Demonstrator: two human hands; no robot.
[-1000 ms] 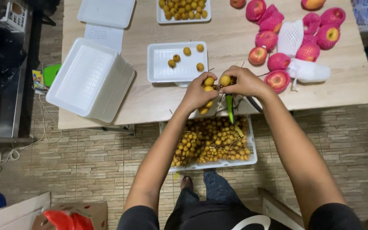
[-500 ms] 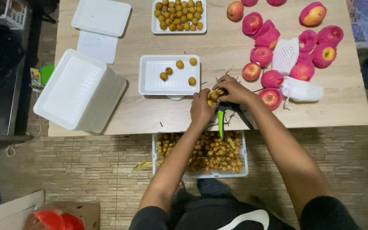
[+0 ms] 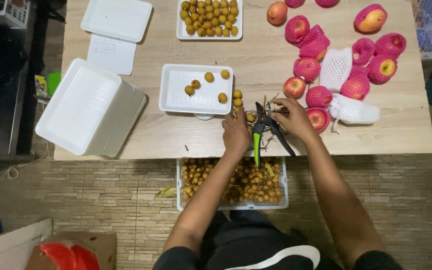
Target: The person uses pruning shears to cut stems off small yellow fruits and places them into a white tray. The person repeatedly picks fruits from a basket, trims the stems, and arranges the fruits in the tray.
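My left hand [image 3: 236,131] rests on the table's front edge, fingers closed on a twig cluster of small yellow-brown fruits [image 3: 237,98]. My right hand [image 3: 296,119] is right beside it, gripping pruning shears [image 3: 262,126] with a green and a black handle; the blades point up into the bare twigs between my hands. Just above my left hand lies a white foam tray [image 3: 176,97] with several loose fruits in it. Below the table edge, under my arms, stands a white crate [image 3: 282,192] full of the same fruits on twigs.
A full tray of fruits [image 3: 209,36] sits at the table's far edge. Apples in pink foam nets [image 3: 321,95] lie to the right. A stack of white trays [image 3: 88,107] overhangs the left edge, with another tray [image 3: 116,17] and a paper sheet [image 3: 111,52] behind.
My hands have drawn apart a little, and the shears' blades now show pointing up between them. The fruit cluster has moved up beside the tray's right edge.
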